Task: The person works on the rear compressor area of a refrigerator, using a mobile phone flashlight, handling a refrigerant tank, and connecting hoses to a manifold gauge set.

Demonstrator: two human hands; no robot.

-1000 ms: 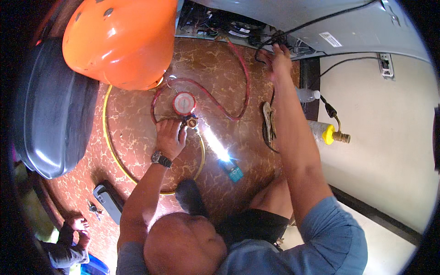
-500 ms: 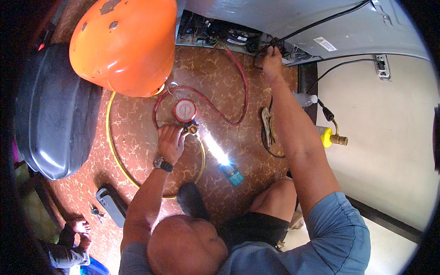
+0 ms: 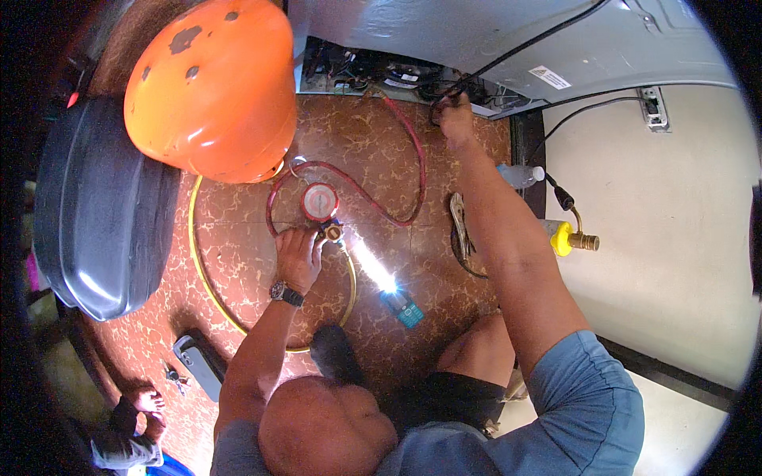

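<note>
My left hand [image 3: 298, 258], with a watch on the wrist, is closed around the valve body [image 3: 332, 231] of a red-rimmed pressure gauge [image 3: 320, 202] on the floor. A red hose [image 3: 419, 170] and a yellow hose [image 3: 193, 238] curve about it. Far to the right, my right hand [image 3: 455, 120] is closed on a black cable [image 3: 508, 57] at the open base compartment [image 3: 381, 73] of a grey appliance. Its fingertips are partly hidden. A lit lighter-shaped teal flashlight [image 3: 403, 309] throws a bright beam toward the gauge.
An orange gas cylinder [image 3: 210, 95] stands at far left beside a black case [image 3: 103, 230]. Pliers [image 3: 459, 218], a plastic bottle [image 3: 520, 175] and a yellow-collared torch head [image 3: 565, 238] lie near my right arm. A phone [image 3: 198, 361] and keys [image 3: 175, 379] lie left, near another person's feet [image 3: 147, 400].
The whole view has shifted slightly. My right hand has turned and its fingers have curled lower by the cable. My left hand stays on the gauge valve.
</note>
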